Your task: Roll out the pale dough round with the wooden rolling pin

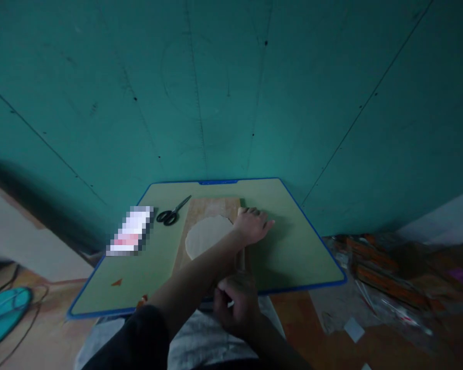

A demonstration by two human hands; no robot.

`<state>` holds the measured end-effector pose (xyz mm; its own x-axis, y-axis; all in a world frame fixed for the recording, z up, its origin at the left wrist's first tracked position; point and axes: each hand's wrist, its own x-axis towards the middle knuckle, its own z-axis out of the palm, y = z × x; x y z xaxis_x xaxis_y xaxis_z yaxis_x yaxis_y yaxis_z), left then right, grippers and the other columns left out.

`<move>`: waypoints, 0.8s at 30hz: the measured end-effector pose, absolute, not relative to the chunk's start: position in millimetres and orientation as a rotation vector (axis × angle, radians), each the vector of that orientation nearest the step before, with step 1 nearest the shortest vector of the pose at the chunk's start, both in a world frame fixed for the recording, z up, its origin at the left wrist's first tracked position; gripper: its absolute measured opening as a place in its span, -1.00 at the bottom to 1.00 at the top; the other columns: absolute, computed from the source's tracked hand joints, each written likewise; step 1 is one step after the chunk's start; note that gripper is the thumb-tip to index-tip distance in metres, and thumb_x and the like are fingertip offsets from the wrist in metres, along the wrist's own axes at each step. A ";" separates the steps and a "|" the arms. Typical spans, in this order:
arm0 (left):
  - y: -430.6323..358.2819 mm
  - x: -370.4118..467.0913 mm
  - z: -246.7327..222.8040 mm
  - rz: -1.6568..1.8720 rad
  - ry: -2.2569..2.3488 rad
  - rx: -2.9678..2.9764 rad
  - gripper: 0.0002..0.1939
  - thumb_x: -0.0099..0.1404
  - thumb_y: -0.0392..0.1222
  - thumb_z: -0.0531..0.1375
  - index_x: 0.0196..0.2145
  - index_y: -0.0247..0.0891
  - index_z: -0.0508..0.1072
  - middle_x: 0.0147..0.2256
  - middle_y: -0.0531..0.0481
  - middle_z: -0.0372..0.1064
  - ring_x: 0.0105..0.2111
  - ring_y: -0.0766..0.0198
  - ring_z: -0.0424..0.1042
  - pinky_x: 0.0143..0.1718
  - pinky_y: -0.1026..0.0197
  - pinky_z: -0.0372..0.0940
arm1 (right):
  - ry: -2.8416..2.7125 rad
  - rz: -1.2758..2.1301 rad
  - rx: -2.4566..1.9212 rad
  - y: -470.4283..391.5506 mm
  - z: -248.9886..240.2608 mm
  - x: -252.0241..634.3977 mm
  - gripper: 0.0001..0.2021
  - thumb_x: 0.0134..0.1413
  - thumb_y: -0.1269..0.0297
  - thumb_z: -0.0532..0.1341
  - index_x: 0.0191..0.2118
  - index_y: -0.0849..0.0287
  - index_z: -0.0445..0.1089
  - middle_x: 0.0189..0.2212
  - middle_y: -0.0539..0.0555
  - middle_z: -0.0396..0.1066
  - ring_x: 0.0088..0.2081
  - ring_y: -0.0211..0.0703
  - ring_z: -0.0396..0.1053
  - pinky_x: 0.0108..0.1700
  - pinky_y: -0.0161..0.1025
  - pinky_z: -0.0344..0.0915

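Observation:
A flat, pale round of dough [207, 234] lies on a wooden board [204, 205]. My left forearm crosses over the board and hides part of the dough. My left hand [253, 225] rests palm down at the board's right edge, its fingers stretched out to the right. Below it shows a short stretch of what looks like a rolling pin [240, 260], mostly hidden by the left arm and hand. Closer to my body, my right hand [238, 300] is curled closed at the near end of this pin; its grip is partly in shadow.
The board sits on a small blue-edged table [293, 246] against a green wall [224, 103]. Black-handled scissors [172, 215] and a blurred-out phone-like object [130, 231] lie left. A small orange scrap [117, 282] is nearer. Plastic-wrapped items [386, 277] lie on the right floor.

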<state>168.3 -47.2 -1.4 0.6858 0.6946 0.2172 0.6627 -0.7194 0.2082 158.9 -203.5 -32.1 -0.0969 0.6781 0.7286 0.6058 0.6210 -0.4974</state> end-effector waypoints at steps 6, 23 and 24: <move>-54.4 145.4 12.6 0.511 1.303 2.707 -0.72 0.41 -0.16 0.05 -0.03 -0.25 0.46 0.02 -0.20 0.44 0.07 0.05 0.37 0.06 0.02 0.26 | -1.963 0.052 -1.080 -196.6 -34.0 156.9 -0.77 0.07 0.32 0.05 -0.60 0.10 0.15 -0.71 -0.06 0.24 -0.61 -0.27 0.24 -0.45 -0.27 0.07; -100.3 62.4 44.0 -0.173 1.410 2.561 -0.53 0.37 0.02 -0.04 -0.29 -0.29 0.59 -0.29 -0.30 0.57 -0.27 -0.06 0.56 -0.31 0.09 0.31 | -2.112 0.354 -0.788 -180.1 9.9 162.9 -0.75 0.08 0.30 0.09 -0.60 0.10 0.21 -0.66 -0.04 0.34 -0.59 -0.30 0.30 -0.44 -0.34 0.22; -99.0 58.1 46.0 -0.156 1.428 2.558 -0.53 0.37 0.03 -0.04 -0.28 -0.29 0.58 -0.29 -0.30 0.57 -0.26 -0.05 0.56 -0.30 0.10 0.31 | -2.070 0.359 -0.796 -178.9 17.9 173.6 -0.76 0.11 0.29 0.08 -0.57 0.11 0.25 -0.62 -0.02 0.39 -0.54 -0.27 0.35 -0.40 -0.33 0.26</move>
<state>58.1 -99.0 46.0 0.5256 0.8288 -0.1922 0.8507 -0.5096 0.1289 173.6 -178.9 17.9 -0.4215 0.6550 0.6271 0.4059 0.7547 -0.5154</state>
